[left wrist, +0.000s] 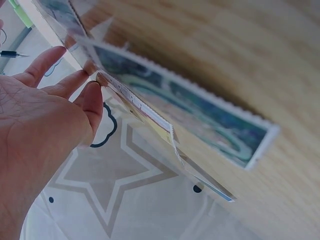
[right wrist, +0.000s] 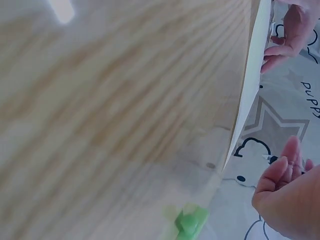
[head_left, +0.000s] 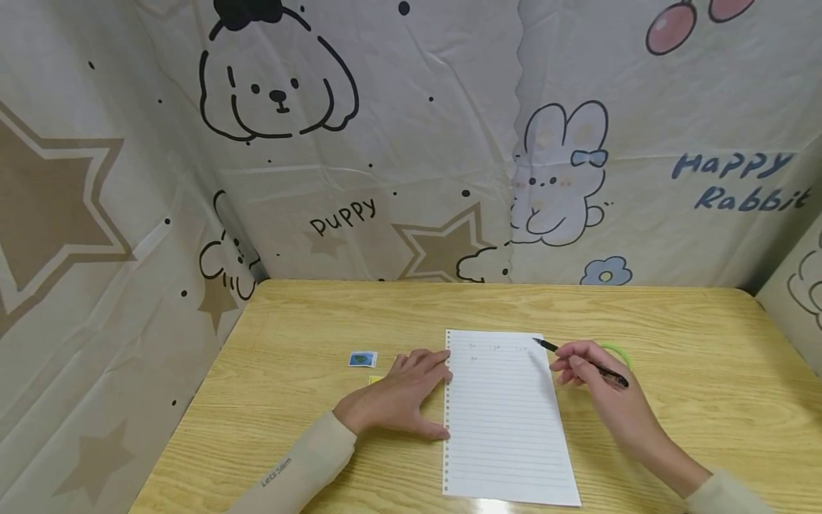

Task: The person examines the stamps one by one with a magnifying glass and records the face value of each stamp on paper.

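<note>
A lined sheet of loose-leaf paper, punched with holes along its left edge, lies on the table with faint handwriting on its top lines. My left hand rests at that edge, fingers spread and fingertips touching it. Between the fingers and thumb of my right hand is a black pen, its tip over the sheet's top right corner. Beside my left hand lies a small blue-green stamp. Closer in the left wrist view is a stamp with perforated edges. A yellow piece is mostly hidden by my left hand.
A bright green object lies behind my right hand, its kind unclear; its green end shows in the right wrist view. The wood-grain table meets a printed cloth at the back and sides.
</note>
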Demonstrator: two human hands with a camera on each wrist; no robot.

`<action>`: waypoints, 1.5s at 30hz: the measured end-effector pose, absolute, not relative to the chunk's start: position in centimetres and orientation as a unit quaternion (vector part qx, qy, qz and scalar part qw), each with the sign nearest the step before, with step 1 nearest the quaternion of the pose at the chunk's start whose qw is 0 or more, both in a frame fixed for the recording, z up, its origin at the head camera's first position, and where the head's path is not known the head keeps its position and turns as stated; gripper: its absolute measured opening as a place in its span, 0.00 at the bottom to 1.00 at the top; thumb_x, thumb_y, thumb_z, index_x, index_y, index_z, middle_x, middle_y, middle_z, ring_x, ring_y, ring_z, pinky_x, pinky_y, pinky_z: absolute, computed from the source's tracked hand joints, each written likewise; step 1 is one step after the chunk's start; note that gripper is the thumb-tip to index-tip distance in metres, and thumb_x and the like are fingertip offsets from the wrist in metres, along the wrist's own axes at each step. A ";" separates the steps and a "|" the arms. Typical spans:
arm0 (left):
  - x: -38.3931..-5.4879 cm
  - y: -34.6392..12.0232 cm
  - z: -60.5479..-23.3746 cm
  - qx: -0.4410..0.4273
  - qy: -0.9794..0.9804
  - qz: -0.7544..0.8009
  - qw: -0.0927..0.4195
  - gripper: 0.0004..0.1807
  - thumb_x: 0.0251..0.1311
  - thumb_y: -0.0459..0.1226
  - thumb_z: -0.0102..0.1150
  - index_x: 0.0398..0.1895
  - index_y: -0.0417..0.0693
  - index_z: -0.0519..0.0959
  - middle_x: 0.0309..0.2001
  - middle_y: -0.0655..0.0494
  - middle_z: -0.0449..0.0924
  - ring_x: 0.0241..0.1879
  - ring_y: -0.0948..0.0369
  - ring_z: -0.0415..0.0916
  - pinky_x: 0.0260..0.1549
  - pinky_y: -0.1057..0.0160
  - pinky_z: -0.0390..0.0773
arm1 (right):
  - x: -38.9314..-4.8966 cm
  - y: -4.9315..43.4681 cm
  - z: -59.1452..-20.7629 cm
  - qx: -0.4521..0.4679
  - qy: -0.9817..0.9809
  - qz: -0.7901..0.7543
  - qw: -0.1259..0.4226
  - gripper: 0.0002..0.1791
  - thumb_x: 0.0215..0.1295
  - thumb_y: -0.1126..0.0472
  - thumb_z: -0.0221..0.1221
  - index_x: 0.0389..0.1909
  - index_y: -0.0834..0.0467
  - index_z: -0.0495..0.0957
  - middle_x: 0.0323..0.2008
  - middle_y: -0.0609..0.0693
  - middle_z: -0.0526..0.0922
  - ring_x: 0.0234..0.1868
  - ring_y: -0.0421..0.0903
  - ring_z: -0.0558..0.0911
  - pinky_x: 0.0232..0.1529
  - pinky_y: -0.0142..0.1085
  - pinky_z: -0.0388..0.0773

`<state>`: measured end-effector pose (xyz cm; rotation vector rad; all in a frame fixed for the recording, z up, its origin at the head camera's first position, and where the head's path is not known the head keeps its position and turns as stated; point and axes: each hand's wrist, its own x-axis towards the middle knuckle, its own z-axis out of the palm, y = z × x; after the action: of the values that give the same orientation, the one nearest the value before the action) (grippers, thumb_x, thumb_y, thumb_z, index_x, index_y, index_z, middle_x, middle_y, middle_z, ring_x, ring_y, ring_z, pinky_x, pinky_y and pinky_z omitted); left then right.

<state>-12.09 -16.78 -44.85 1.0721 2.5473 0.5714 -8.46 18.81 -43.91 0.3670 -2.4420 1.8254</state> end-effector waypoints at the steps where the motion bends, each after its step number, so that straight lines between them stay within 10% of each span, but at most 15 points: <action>1: -12.1 -16.8 -44.8 0.375 0.891 0.199 0.159 0.39 0.60 0.56 0.79 0.67 0.51 0.72 0.85 0.46 0.55 0.80 0.45 0.53 0.71 0.35 0.56 | -8.4 19.0 -43.9 0.122 -0.803 0.583 0.034 0.17 0.91 0.60 0.47 0.60 0.70 0.78 0.49 0.62 0.87 0.45 0.49 0.87 0.50 0.31 0.81; 10: -12.1 -16.8 -44.8 0.373 0.890 0.206 0.162 0.39 0.61 0.56 0.79 0.68 0.51 0.72 0.85 0.45 0.55 0.80 0.45 0.53 0.72 0.33 0.55 | -7.8 20.5 -43.8 0.121 -0.872 0.475 0.014 0.19 0.88 0.54 0.55 0.70 0.57 0.77 0.61 0.51 0.84 0.62 0.34 0.78 0.56 0.21 0.72; 45: -12.1 -16.8 -44.9 0.374 0.891 0.199 0.165 0.39 0.62 0.56 0.79 0.68 0.50 0.71 0.86 0.45 0.53 0.80 0.44 0.52 0.72 0.29 0.54 | -8.4 22.7 -45.3 0.178 -0.906 0.381 -0.037 0.45 0.66 0.54 0.78 0.77 0.62 0.66 0.65 0.59 0.75 0.55 0.50 0.73 0.45 0.36 0.73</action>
<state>-12.05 -16.76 -44.87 1.0655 2.5377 0.5671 -8.40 22.68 -45.28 0.5727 -2.9167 1.2262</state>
